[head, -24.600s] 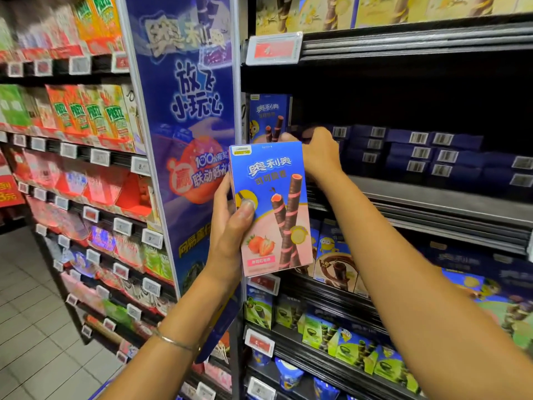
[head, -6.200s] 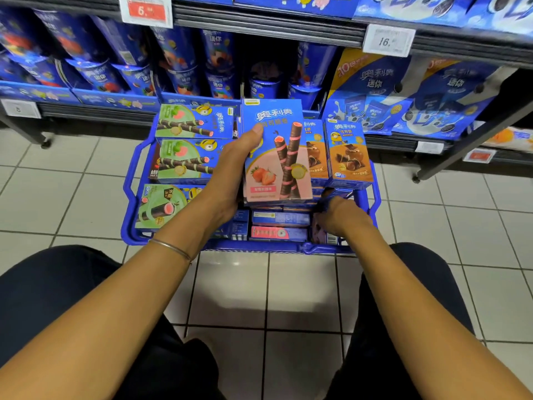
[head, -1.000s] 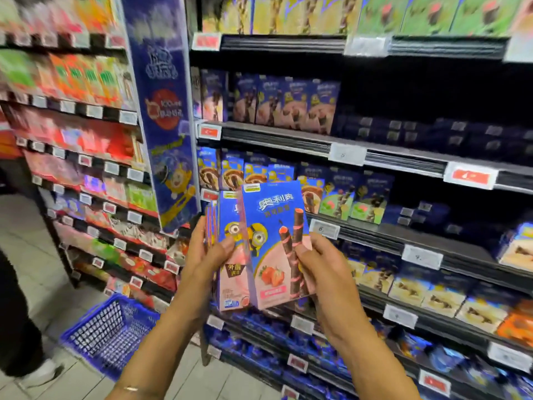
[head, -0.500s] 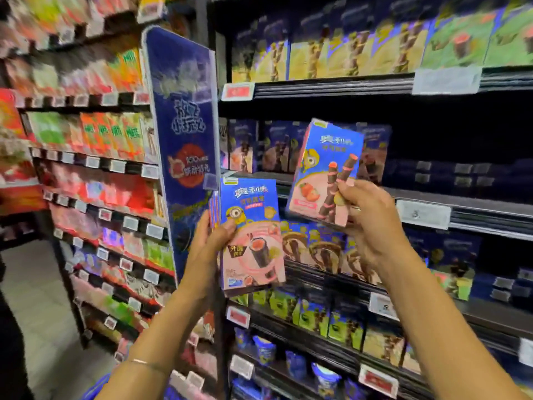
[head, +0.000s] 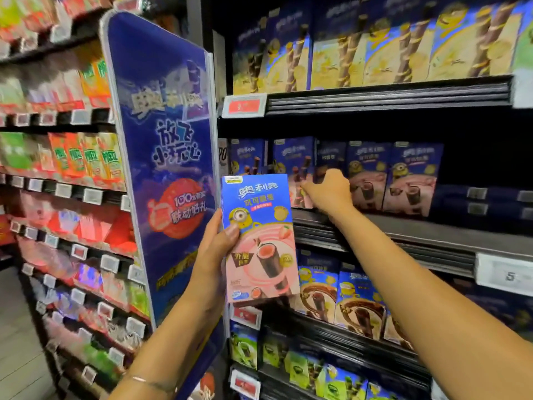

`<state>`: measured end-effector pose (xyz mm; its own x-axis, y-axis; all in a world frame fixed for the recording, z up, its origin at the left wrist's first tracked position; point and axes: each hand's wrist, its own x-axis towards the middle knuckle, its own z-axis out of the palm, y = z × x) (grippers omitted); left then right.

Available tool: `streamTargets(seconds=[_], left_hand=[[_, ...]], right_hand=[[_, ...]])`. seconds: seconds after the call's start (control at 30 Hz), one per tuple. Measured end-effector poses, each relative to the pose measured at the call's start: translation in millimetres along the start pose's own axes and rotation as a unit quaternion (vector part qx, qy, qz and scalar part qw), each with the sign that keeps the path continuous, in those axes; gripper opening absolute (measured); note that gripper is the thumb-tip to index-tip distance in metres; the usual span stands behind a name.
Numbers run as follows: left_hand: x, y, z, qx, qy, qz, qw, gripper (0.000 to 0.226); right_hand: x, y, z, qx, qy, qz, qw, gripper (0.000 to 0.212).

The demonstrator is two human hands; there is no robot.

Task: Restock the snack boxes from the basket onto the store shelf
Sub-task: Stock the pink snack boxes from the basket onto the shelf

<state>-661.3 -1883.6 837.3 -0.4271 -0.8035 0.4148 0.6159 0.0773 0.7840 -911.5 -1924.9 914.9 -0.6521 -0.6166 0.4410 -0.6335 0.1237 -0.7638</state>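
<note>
My left hand [head: 215, 256] grips a small stack of blue-and-pink snack boxes [head: 259, 241] upright in front of the shelving, thumb across the front one. My right hand [head: 328, 189] reaches into the middle shelf [head: 403, 228], fingers curled on a strawberry snack box [head: 294, 157] that stands in the row there. More boxes of the same brand [head: 412, 174] stand to its right. The basket is out of view.
A tall blue promo banner [head: 164, 168] juts out just left of my left hand. Yellow boxes [head: 389, 50] fill the shelf above, brown and green ones [head: 357, 301] the shelves below. Dark flat boxes [head: 484, 203] lie far right on the middle shelf.
My right hand has carried the strawberry box from mid-air back into the middle shelf's row. My left hand has stayed put with its stack. The view has moved closer to the shelf.
</note>
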Motion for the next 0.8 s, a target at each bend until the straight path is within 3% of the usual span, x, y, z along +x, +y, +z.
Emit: streamTargets(seconds=[0.2,0.37,0.47,0.7,0.8], left_hand=[[32,-1,0,0.000,-0.033,0.012,0.999,0.102],[45,5,-2,-0.020,-0.052,0.000,0.998,0.120],[50,8,-4,-0.022,-0.065,-0.003,0.998,0.120],[57,13,-9,-0.041,-0.090,-0.027,0.995,0.116],[61,10,-11,-0.048,-0.092,-0.039,0.994,0.101]], right_hand=[[6,-8,14,-0.119,-0.001,-0.046,0.992,0.028],[4,-17,16,-0.176,-0.013,-0.075,0.981,0.031],[2,-24,16,-0.194,-0.014,-0.084,0.977,0.028],[-12,-27,13,-0.179,0.012,-0.065,0.982,0.033],[-31,-30,-1,-0.043,0.067,-0.053,0.995,0.044]])
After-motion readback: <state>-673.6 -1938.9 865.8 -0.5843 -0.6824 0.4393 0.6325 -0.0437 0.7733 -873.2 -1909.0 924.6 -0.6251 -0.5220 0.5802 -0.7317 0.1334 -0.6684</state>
